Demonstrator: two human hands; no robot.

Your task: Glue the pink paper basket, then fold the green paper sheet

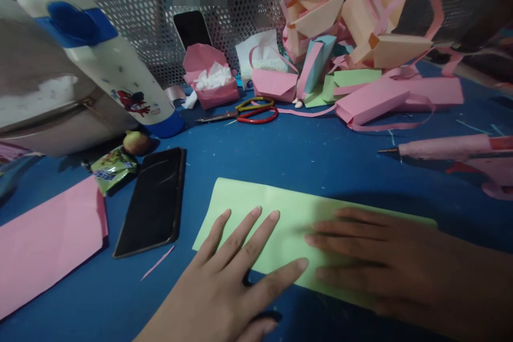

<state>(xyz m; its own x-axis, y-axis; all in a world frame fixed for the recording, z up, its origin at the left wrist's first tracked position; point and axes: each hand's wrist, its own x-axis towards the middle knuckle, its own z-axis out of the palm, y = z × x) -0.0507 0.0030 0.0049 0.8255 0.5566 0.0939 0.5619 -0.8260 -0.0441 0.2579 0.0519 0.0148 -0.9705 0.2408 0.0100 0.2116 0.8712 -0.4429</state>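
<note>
A light green sheet of paper (276,200), apparently folded into a long strip, lies on the blue table in front of me. My left hand (228,278) rests on its left part with the fingers spread and flat. Across the right part lies my right hand (385,262), slightly blurred, its fingers stretched out to the left over the paper. Neither hand grips anything. A faint crease runs across the paper near its far edge on the left. The right end of the sheet is partly hidden beneath my right hand.
A black phone (154,203) and folded pink paper (48,246) lie to the left. Scissors (256,112) rest behind the green sheet. A pink glue gun (449,149) is at the right. Paper bags (316,16) are piled at the back. A white-and-blue bottle (120,75) leans at the left.
</note>
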